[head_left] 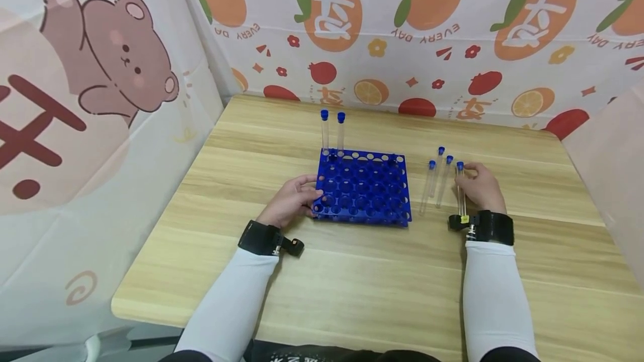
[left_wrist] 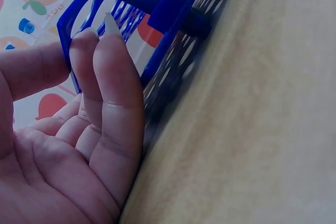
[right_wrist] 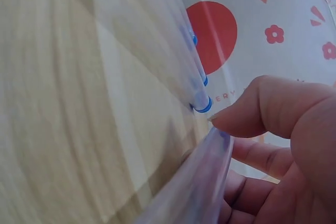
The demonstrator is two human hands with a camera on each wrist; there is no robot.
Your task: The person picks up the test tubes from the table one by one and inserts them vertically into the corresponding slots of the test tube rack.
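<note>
A blue test tube rack (head_left: 362, 186) sits on the table, with two blue-capped test tubes upright in its back left corner. My left hand (head_left: 294, 200) grips the rack's left end; in the left wrist view the thumb (left_wrist: 39, 69) is on one side of the end wall and the curled fingers (left_wrist: 118, 82) are on the other. On the right, my right hand (head_left: 481, 186) pinches a clear test tube (head_left: 461, 194) near its blue cap. Just left of that hand, three more capped test tubes (head_left: 443, 183) lie on the wood, their caps pointing away from me.
The light wooden table (head_left: 362, 284) ends at a printed curtain (head_left: 382, 49) behind and another curtain (head_left: 75, 155) on the left. A wrist camera on a black strap (head_left: 495, 228) sits on the right wrist, a matching strap (head_left: 259, 237) on the left.
</note>
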